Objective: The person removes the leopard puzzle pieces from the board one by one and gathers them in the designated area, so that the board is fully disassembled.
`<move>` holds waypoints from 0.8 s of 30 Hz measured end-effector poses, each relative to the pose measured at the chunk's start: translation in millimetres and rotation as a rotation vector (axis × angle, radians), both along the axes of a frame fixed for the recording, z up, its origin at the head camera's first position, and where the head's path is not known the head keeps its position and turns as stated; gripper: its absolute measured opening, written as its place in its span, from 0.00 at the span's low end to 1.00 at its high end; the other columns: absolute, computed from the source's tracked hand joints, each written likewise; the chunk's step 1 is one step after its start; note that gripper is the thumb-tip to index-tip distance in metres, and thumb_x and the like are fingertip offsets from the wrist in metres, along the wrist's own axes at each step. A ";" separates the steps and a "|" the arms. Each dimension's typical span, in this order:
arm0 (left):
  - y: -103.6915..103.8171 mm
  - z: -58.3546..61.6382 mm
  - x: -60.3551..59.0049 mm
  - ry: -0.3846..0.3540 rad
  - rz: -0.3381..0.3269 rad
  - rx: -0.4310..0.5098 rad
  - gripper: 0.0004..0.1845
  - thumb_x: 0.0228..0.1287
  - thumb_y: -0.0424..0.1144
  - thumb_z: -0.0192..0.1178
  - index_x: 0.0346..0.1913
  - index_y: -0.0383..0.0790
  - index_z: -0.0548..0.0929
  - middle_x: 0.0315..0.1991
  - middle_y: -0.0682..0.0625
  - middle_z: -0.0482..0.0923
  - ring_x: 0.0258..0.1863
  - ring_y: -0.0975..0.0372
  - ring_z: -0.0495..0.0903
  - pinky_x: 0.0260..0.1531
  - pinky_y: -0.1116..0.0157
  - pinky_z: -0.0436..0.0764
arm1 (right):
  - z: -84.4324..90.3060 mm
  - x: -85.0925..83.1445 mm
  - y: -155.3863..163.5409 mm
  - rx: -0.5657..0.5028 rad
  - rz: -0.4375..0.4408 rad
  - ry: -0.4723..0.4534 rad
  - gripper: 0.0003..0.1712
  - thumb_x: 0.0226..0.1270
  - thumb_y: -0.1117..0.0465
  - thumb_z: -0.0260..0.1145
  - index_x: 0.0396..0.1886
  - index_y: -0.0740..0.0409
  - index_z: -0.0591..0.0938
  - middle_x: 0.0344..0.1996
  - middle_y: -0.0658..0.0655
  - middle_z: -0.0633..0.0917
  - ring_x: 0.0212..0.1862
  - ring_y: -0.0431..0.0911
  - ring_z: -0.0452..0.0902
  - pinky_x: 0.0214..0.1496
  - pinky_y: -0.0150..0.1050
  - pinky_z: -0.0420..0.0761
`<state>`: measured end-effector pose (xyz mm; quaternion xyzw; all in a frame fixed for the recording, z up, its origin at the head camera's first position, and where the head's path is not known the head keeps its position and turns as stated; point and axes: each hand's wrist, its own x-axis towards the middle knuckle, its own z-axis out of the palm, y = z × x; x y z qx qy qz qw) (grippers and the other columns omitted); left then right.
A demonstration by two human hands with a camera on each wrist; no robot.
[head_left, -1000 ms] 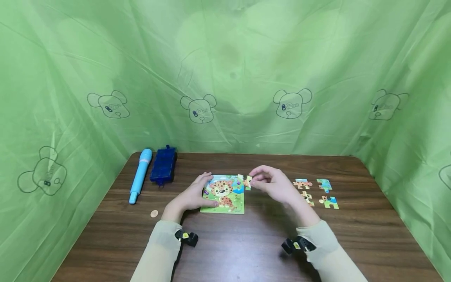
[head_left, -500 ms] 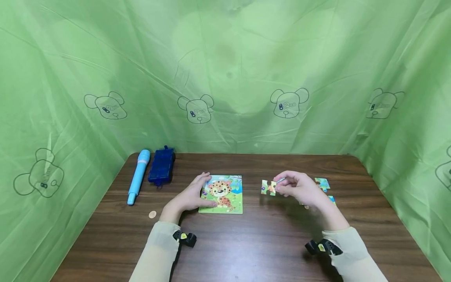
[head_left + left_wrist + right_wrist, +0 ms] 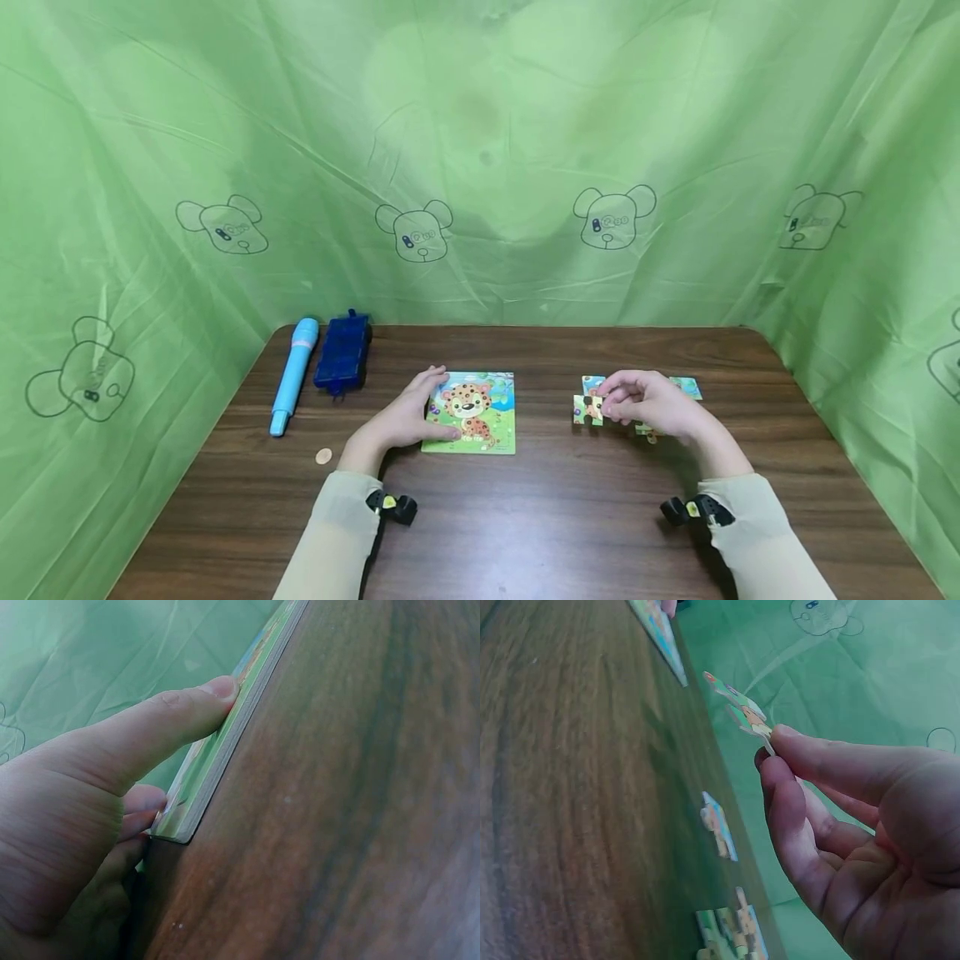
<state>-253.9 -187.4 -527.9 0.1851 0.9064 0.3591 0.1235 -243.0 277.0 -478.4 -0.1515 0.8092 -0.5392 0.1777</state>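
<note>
A square picture puzzle (image 3: 489,423) with a cartoon leopard lies flat at the middle of the table. My left hand (image 3: 408,417) rests at its left side, thumb pressed straight on the picture and fingers at the edge. In the left wrist view the thumb (image 3: 180,712) lies over the board's near edge. My right hand (image 3: 652,404) pinches a jigsaw piece (image 3: 587,409) between thumb and fingertips. The right wrist view shows this piece (image 3: 744,709) raised above the table and tilted. Behind it a second piece (image 3: 592,384) lies on the table.
More loose pieces lie by the right hand: a blue one (image 3: 687,387) beyond it and one partly hidden (image 3: 651,432) below it. A blue toy microphone (image 3: 295,375), a dark blue case (image 3: 342,354) and a small round disc (image 3: 323,456) are at left. Green cloth surrounds the table.
My right hand has moved right, away from the puzzle board, carrying the pinched piece; over the last half second it shifts slightly right and nearer. My left hand stays on the board.
</note>
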 end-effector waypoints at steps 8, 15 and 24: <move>-1.0 -0.4 -0.3 0.017 -0.005 0.008 0.64 0.56 0.63 0.83 0.87 0.38 0.61 0.89 0.44 0.50 0.89 0.48 0.42 0.83 0.40 0.55 | -7.4 -1.3 2.3 0.030 0.005 0.003 0.19 0.72 0.69 0.76 0.59 0.68 0.85 0.42 0.64 0.91 0.39 0.49 0.87 0.42 0.43 0.89; 1.2 1.7 1.1 0.011 -0.007 0.020 0.63 0.56 0.62 0.83 0.86 0.37 0.61 0.89 0.44 0.49 0.89 0.47 0.43 0.83 0.39 0.55 | -10.4 -2.0 9.3 0.071 0.003 0.031 0.15 0.72 0.71 0.74 0.56 0.67 0.87 0.40 0.64 0.91 0.40 0.49 0.87 0.43 0.42 0.89; 1.0 0.7 0.8 0.027 -0.006 0.019 0.62 0.57 0.61 0.83 0.86 0.37 0.61 0.89 0.43 0.50 0.89 0.46 0.44 0.82 0.37 0.56 | -14.3 -4.4 8.6 0.229 0.002 0.171 0.10 0.68 0.69 0.78 0.47 0.59 0.89 0.34 0.54 0.90 0.35 0.45 0.86 0.36 0.36 0.84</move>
